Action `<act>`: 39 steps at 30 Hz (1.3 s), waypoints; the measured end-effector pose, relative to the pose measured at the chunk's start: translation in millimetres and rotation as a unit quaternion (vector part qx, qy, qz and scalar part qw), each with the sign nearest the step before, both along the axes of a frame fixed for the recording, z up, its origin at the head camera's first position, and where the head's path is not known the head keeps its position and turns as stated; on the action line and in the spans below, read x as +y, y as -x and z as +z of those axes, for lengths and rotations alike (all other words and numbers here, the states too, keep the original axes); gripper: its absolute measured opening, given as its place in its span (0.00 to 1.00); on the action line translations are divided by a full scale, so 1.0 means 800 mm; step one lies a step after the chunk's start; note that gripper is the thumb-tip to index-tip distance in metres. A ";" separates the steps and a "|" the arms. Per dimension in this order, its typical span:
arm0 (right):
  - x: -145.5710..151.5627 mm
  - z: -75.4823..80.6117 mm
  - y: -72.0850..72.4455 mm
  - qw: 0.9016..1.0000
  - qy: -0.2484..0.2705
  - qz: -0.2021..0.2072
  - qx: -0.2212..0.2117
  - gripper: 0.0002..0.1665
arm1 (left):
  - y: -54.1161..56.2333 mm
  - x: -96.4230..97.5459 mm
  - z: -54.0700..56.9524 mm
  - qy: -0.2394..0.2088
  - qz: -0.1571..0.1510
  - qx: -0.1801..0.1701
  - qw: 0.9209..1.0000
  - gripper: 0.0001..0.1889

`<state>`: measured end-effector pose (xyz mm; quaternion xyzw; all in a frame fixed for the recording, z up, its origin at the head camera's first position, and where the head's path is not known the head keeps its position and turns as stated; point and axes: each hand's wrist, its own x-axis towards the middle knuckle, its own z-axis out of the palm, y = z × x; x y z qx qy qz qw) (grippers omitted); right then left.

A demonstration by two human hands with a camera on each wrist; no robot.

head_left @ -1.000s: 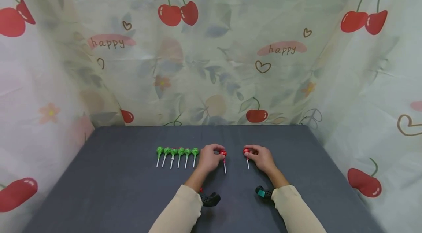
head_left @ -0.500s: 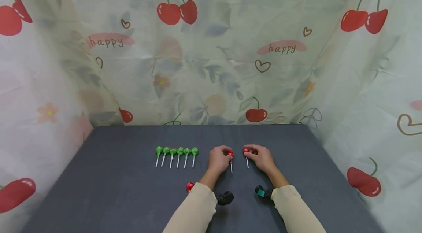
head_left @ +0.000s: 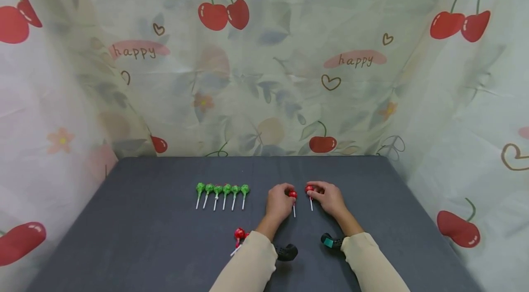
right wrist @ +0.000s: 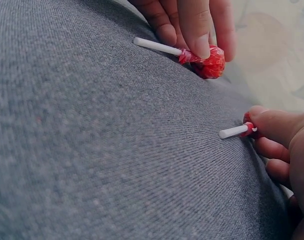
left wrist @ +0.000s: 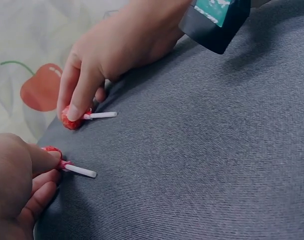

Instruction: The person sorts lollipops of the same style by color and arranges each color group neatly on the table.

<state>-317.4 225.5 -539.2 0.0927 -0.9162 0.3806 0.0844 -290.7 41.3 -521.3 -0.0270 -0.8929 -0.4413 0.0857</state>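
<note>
Two hands at work over a dark grey bench [head_left: 157,241]. The left hand [head_left: 279,201] pinches the left lolly [head_left: 293,194]: thumb and fingers together on its red head, the white stick pointing back toward the person. The right hand [head_left: 328,196] grips the right lolly [head_left: 309,188] the same way, thumb and fingers closed on the head, stick also toward the person. We see the two lollies near each other but apart, roughly side by side right of the bench's middle. Both lie low, close to the cloth surface; we cannot tell whether the heads bear on it.

Wrapping: from the right wrist we make out a shiny red wrapper [right wrist: 210,65] enclosing the left lolly's head and gathered at the neck, the bare stick running out below. The right lolly's head is mostly hidden by the thumb in that view.

Left of the hands we count six green lollies [head_left: 227,189] in a neat row, heads away from the person, sticks toward them, small gaps between the sticks. Nearer the person, beside the left sleeve [head_left: 248,262], we note a few red lollies [head_left: 239,233] in a loose cluster, partly covered by the sleeve; number uncertain.

Each wrist carries a black device, the left one [head_left: 287,252] plain, the right one [head_left: 332,241] with a teal patch. Behind the bench hangs a pale curtain [head_left: 264,60] printed with cherries, hearts and the word "happy".
</note>
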 end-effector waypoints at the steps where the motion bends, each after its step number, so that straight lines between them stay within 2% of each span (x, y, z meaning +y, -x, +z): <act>1: 0.000 0.000 0.000 1.000 -0.001 -0.001 0.001 0.17 | 0.000 0.000 -0.001 0.000 -0.003 0.003 1.000 0.13; 8: 0.000 0.000 0.000 1.000 -0.006 0.001 0.003 0.17 | -0.005 -0.008 -0.001 -0.015 -0.046 0.010 0.999 0.18; 15: 0.001 0.000 -0.001 1.000 -0.006 0.003 0.004 0.18 | -0.007 -0.021 0.003 -0.014 -0.113 -0.019 0.993 0.25; 20: 0.000 0.000 -0.001 1.000 -0.010 0.001 0.001 0.18 | -0.006 -0.032 0.007 0.017 -0.154 -0.034 0.987 0.32; 26: 0.001 0.001 -0.002 1.000 -0.010 0.001 -0.001 0.17 | -0.007 -0.042 0.012 0.097 -0.188 -0.038 0.977 0.36; 29: 0.001 0.002 -0.003 1.000 -0.009 0.001 -0.002 0.17 | -0.012 -0.043 0.011 0.125 -0.187 -0.028 0.974 0.37; 39: 0.001 0.000 -0.002 1.000 -0.009 0.000 0.005 0.18 | -0.029 -0.032 0.003 0.183 -0.135 0.017 0.974 0.38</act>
